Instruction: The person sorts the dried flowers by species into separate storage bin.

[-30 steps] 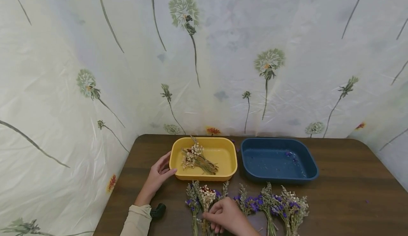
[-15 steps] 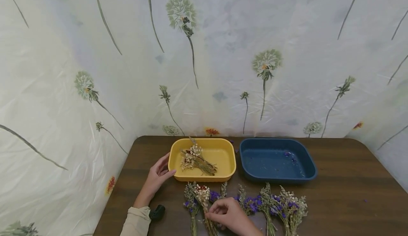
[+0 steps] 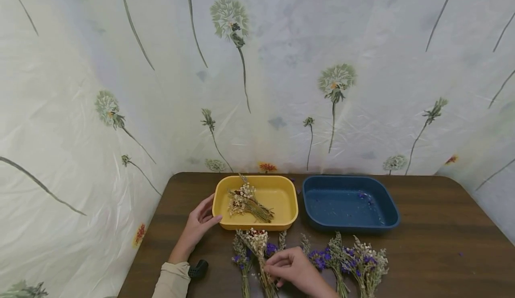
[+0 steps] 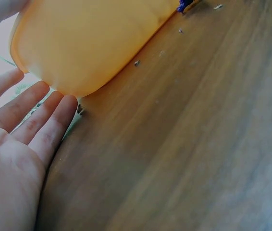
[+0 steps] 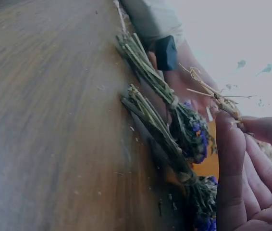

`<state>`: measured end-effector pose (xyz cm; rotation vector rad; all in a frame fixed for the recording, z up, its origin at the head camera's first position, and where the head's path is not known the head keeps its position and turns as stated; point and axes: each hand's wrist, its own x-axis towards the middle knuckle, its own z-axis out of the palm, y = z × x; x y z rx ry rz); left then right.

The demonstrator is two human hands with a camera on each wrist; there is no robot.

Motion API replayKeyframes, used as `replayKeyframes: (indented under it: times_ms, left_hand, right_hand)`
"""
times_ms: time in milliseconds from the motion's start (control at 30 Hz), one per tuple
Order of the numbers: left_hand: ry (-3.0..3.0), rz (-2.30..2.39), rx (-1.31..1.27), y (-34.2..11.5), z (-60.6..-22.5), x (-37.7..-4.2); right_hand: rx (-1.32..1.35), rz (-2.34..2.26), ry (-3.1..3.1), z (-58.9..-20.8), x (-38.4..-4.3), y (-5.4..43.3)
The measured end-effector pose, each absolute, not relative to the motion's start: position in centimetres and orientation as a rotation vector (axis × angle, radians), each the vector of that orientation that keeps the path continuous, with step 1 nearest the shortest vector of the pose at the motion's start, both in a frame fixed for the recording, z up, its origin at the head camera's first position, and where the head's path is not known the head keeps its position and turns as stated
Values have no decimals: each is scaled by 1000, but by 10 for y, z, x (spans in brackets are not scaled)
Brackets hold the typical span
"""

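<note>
Dried bouquet (image 3: pixel 258 245), its stems (image 5: pixel 220 100) pinched between thumb and finger of your right hand (image 3: pixel 294 269), sits just in front of the yellow tray (image 3: pixel 261 227), which your straight-fingered left hand (image 3: pixel 199 220) touches. Likely light and brittle, it is best held by the stems, not the blossoms (image 3: pixel 257 235).

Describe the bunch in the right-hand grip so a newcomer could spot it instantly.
On the dark brown table, find the yellow tray. Just on its near side, the right-hand grip pinches a dried bunch by its stems. Creamy white heads flecked dark red set it apart from the purple-flowered bunches beside it.
</note>
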<state>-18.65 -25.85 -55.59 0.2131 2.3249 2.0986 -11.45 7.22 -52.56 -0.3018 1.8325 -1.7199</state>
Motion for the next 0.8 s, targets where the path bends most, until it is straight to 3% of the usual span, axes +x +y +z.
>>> replayKeyframes:
  times_ms: [800]
  left_hand:
    - [2395, 2056, 150, -257, -556, -187]
  right_hand:
    - [-451, -1752, 1930, -489, -159, 77]
